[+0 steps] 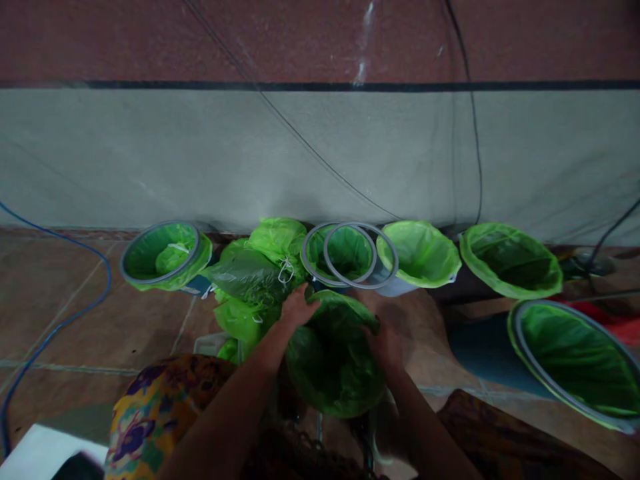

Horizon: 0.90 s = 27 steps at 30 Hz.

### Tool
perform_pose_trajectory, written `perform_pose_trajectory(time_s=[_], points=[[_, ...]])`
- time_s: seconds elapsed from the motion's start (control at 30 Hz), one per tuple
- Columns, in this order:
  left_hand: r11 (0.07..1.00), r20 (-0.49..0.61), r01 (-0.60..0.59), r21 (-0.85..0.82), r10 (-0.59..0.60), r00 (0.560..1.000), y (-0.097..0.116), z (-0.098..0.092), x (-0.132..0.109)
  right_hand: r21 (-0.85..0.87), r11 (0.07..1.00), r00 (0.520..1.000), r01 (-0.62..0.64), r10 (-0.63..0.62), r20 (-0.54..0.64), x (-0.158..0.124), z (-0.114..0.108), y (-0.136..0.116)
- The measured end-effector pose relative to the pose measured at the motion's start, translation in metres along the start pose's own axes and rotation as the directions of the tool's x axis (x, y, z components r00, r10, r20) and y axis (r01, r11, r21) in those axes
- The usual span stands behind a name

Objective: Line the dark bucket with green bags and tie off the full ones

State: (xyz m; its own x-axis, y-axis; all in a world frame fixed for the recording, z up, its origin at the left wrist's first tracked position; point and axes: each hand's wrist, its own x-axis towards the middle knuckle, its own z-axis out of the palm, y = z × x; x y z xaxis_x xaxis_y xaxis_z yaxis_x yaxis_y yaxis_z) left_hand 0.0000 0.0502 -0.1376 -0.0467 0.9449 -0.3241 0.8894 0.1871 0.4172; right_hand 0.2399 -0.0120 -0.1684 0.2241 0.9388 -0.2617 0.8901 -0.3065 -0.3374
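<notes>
A trash bin lined with a green garbage bag [336, 360] stands between my legs, its mouth facing up toward me. My left hand [299, 308] is closed on the bag's edge at the far left of the rim. On the right side of the rim, the fingers of my right hand [386, 343] curl over the same bag edge. The inside is dark, and I cannot make out what lies at its bottom. Just beyond it, two grey rings [360, 285] overlap on top of another green-lined bin [337, 250].
Tied green bags [250, 273] are heaped at the left, beside a ringed bin [130, 263]. Along the wall to the right stand a pale lined bin [420, 250] and a dark one [510, 257]. A tilted blue bin [487, 347] lies nearer. A blue cable [107, 277] crosses the tiles.
</notes>
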Motion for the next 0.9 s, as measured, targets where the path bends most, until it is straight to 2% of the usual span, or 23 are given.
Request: perform_pose_trajectory(time_s=[0.07,0.13,0.2,0.3,0.4,0.47,0.57,0.63,0.77,0.9], points=[[0.999,-0.025,-0.044,-0.004,0.044,0.999,0.000,0.005,-0.001,0.006,0.999,0.995,0.032,-0.031,-0.092,0.001,-0.001,-0.005],[0.996,-0.046,-0.089,0.007,0.089,0.995,0.001,0.010,-0.004,0.021,0.993,0.986,0.113,-0.109,-0.127,0.013,-0.005,-0.015],[0.992,-0.060,-0.125,0.013,0.125,0.990,0.002,0.014,-0.008,0.057,0.976,0.976,0.212,-0.209,-0.062,0.031,-0.009,-0.027],[0.981,-0.077,-0.190,0.028,0.192,0.978,0.000,0.016,-0.016,0.100,0.950,0.947,0.296,-0.305,0.098,0.051,-0.010,-0.041],[0.956,-0.060,-0.278,0.089,0.284,0.957,-0.009,0.014,-0.022,0.116,0.933,0.916,0.341,-0.357,0.182,0.056,-0.004,-0.041],[0.932,0.003,-0.330,0.149,0.334,0.943,-0.014,0.010,-0.024,0.111,0.930,0.903,0.350,-0.367,0.222,0.055,0.000,-0.033],[0.910,0.125,-0.345,0.231,0.324,0.938,-0.016,0.002,-0.027,0.085,0.938,0.900,0.336,-0.346,0.263,0.056,0.002,-0.021],[0.908,0.158,-0.324,0.265,0.291,0.944,-0.012,-0.005,-0.029,0.074,0.940,0.898,0.334,-0.342,0.277,0.057,0.001,-0.016],[0.950,0.107,-0.241,0.199,0.223,0.969,0.003,-0.017,-0.028,0.110,0.919,0.887,0.379,-0.395,0.238,0.058,-0.004,-0.022],[0.964,0.039,-0.228,0.137,0.224,0.974,0.019,-0.012,-0.021,0.146,0.880,0.872,0.453,-0.471,0.133,0.061,0.000,-0.038]])
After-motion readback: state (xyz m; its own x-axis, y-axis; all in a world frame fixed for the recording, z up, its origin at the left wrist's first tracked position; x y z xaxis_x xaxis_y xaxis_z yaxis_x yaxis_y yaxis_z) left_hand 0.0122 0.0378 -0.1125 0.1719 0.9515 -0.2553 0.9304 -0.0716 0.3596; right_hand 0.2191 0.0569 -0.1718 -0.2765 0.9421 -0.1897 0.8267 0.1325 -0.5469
